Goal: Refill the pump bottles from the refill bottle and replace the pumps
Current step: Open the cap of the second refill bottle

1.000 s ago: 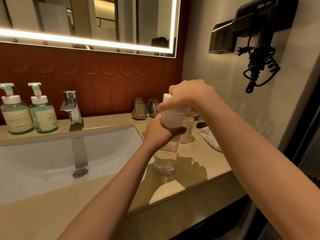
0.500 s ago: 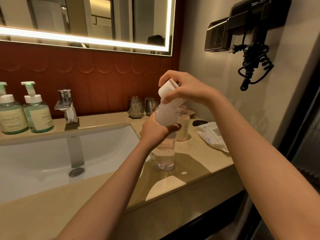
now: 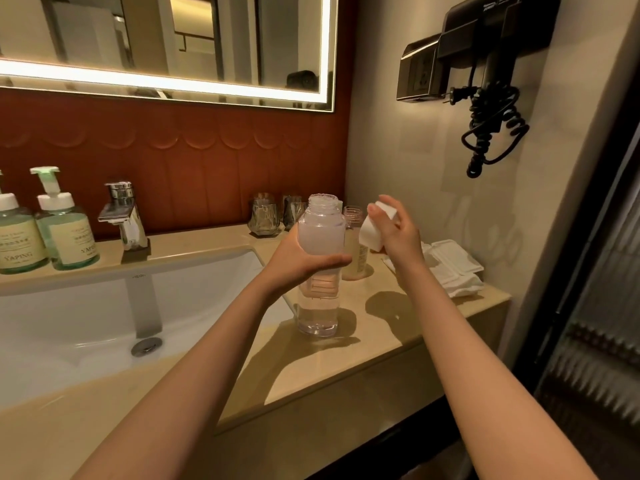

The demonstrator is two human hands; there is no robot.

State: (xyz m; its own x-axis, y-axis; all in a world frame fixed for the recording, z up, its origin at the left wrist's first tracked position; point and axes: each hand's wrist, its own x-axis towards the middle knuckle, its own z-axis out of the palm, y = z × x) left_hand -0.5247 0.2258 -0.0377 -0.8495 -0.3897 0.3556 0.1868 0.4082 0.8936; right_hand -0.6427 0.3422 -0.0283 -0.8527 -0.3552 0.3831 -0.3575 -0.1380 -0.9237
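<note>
At the left edge, one green pump bottle [image 3: 17, 237] is cut off by the frame, and only part of its label can be read. A second pump bottle [image 3: 67, 233] is seen whole beside it, with its pump fitted. The middle of the refill bottle [image 3: 320, 237] is covered by the left hand [image 3: 298, 261]. A small open-necked bottle [image 3: 356, 244] just behind it is partly hidden, and its label cannot be made out. The white cap [image 3: 370, 233] is partly covered by the right hand [image 3: 398, 237].

A white sink [image 3: 69, 323] is set into a beige stone countertop [image 3: 346, 368], with a chrome tap [image 3: 123, 216] behind it. A lit mirror [image 3: 173, 46] is mounted above red-brown panels. Two glasses [image 3: 265, 216] are stood at the back, white packets [image 3: 450, 268] are laid at the right end, and a black hair dryer [image 3: 491, 46] is hung on the right wall.

The refill bottle is stood upright on the countertop just right of the sink, its long axis vertical and its open mouth pointing up. It is gripped round the middle by the left hand, fingers and thumb curled about it. The cap is pinched between the right thumb and fingers, held just right of the bottle's neck and apart from it.
</note>
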